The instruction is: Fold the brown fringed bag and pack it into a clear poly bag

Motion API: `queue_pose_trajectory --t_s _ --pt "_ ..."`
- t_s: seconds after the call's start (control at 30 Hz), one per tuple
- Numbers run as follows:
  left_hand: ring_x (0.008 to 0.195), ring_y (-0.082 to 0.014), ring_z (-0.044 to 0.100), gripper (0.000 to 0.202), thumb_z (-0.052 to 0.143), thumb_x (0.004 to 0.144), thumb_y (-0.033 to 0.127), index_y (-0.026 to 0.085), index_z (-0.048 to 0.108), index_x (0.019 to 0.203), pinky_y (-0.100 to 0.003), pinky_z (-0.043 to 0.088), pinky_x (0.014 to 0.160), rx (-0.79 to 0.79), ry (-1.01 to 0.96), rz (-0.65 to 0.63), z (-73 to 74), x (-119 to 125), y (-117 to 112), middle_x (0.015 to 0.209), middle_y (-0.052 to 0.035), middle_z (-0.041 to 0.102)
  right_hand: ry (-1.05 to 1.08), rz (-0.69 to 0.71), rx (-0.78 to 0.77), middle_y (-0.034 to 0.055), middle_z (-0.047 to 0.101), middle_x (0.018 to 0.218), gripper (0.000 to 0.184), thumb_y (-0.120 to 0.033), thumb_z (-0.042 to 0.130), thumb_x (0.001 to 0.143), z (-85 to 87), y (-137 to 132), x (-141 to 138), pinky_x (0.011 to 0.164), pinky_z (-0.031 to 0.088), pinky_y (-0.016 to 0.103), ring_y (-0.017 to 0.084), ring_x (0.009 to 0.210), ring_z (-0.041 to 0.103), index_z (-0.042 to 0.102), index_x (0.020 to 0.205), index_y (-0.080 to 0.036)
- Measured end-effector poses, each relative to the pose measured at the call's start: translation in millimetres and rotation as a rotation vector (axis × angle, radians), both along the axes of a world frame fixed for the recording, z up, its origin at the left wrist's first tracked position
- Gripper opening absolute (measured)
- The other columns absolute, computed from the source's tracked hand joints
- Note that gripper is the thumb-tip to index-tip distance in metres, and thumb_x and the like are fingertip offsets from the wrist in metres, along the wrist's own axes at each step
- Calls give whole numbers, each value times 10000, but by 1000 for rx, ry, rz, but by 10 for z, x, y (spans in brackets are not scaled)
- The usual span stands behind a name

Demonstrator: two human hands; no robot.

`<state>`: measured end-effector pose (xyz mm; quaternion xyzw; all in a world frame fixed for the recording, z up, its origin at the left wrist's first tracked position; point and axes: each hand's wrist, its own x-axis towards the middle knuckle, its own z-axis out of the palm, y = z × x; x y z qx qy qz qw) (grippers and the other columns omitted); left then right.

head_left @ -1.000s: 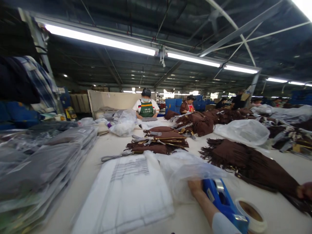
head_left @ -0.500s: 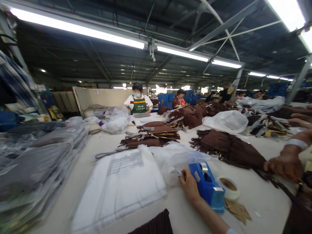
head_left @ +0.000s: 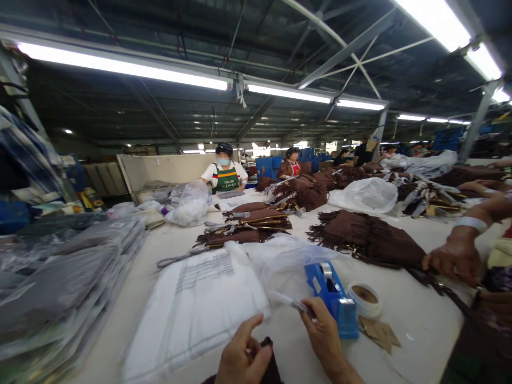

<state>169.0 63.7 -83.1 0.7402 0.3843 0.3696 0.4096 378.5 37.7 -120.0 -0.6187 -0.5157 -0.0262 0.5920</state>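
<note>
Hands low at desk (head_left: 420,320) edge: right hand (head_left: 324,333) pinches a thin clear strip (head_left: 290,303) beside the blue plastic tape dispenser (head_left: 332,298); left hand (head_left: 242,354) curls on dark brown fabric (head_left: 272,368).

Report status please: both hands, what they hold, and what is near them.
Left hand on dark brown fabric. Right hand pinching a strip of clear tape. Blue tape dispenser beside right hand; a co-worker's hand further right.

Dark brown piece (head_left: 269,368) under left hand (head_left: 242,357) — cut off by bottom edge, co-worker's arm (head_left: 486,210) cropped right
</note>
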Motion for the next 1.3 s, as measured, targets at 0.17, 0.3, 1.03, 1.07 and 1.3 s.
queue_pose_trajectory --t_s 0.17,0.3,1.03,1.07,1.3 --pt "471 -130 531 616 661 557 442 81 536 1041 -211 375 418 -508 -188 50 104 667 105 532 4 584 -21 71 96 -12 537 638 95 -246 520 780 33 -210 -74 561 447 217 122 585 522 556 698 -216" --pt "330 -72 386 347 614 521 489 159 506 535 -201 269 379 -529 -134 95 75 689 128 367 4 504 50 120 72 -8 544 668 69 -221 546 763 -11 -303 -42 557 449 208 120 597 531 534 695 -214" --pt "285 -61 429 395 559 641 551 186 431 565 -155 162 305 -599 -30 34 112 387 26 344 61 439 1005 154 -86 -24 567 496 386 -530 699 616 282 -518 -106 468 336 213 78 453 423 549 673 -179" --pt "287 -62 438 386 548 649 545 189 423 569 -151 162 301 -611 -30 34 118 386 11 347 67 433 998 146 -73 -25 572 508 382 -526 699 618 297 -520 -108 469 340 214 78 454 426 550 677 -179" --pt "218 -113 422 398 568 572 578 208 420 552 -168 147 246 -625 14 57 81 411 -22 284 49 429 994 224 -44 -17 608 522 357 -518 656 689 377 -533 -161 502 414 218 107 502 527 495 718 -200"
